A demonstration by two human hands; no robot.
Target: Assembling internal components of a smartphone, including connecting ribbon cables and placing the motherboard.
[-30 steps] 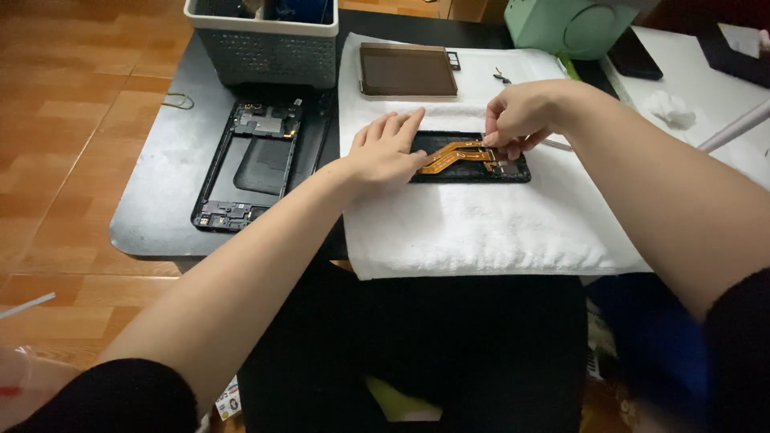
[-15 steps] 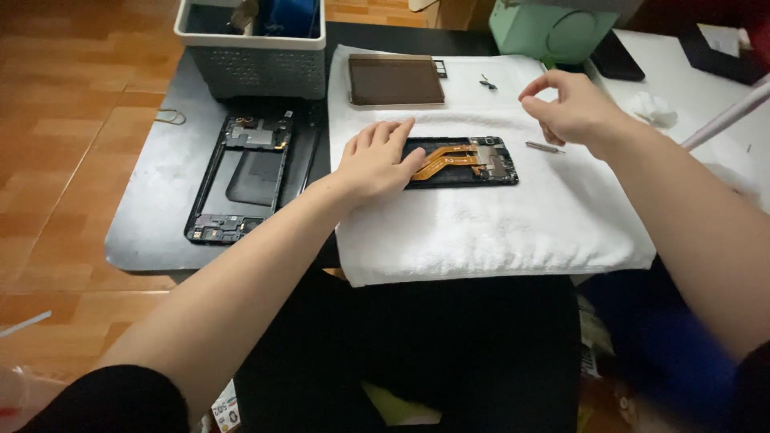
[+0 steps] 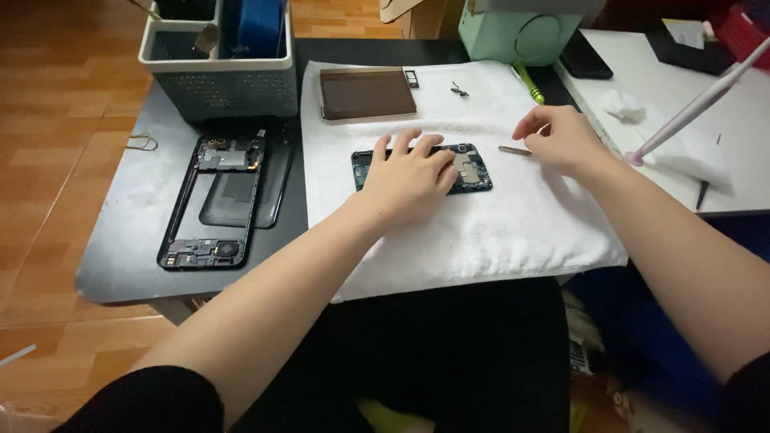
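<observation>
A grey organiser basket (image 3: 233, 80), a phone frame (image 3: 212, 200), a green box (image 3: 521, 32).

Your opened phone (image 3: 473, 168) lies flat on the white towel (image 3: 513, 232), long side running left to right, its back cover off so the dark circuit board and a gold-coloured metal shield near the right end show. Your left hand (image 3: 409, 176) presses down flat over its left and middle part, hiding much of it. Just to the right of the phone, apart from it, small metal tweezers (image 3: 513, 150) rest on the towel, touching the fingertips of your right hand (image 3: 561, 140).
</observation>
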